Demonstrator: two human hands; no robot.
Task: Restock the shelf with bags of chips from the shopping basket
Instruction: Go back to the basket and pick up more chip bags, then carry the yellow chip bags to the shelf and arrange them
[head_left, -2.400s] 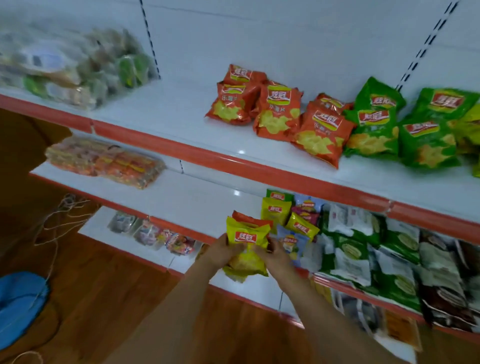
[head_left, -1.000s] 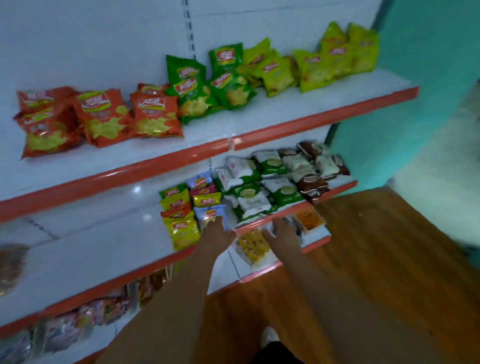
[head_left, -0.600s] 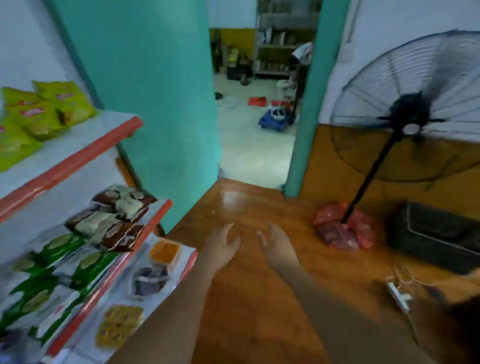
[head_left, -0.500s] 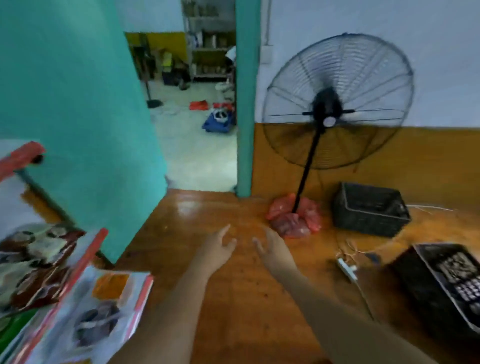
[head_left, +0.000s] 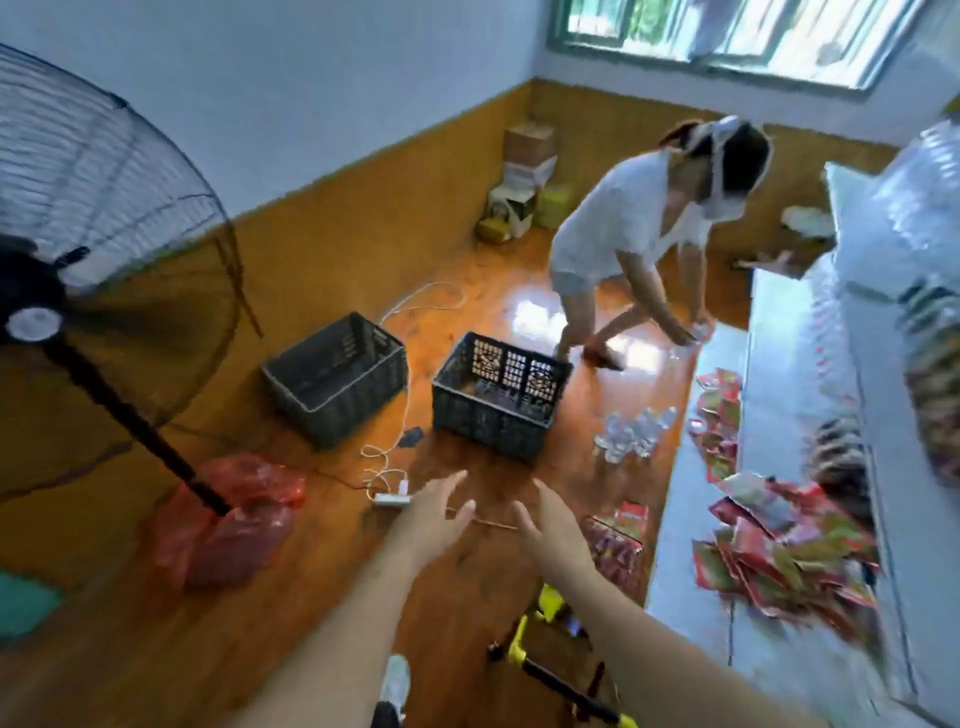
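Both hands, left (head_left: 434, 514) and right (head_left: 553, 525), reach forward empty with fingers spread, apparently ready for the next bag. At bottom, a yellow-and-black basket (head_left: 524, 647) shows below the right arm; its contents are hidden. Two black crates (head_left: 493, 397) sit ahead on the floor.

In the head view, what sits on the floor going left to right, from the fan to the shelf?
Standing fan → red plastic bag → left black crate → right black crate → clear bottles → red snack packets.
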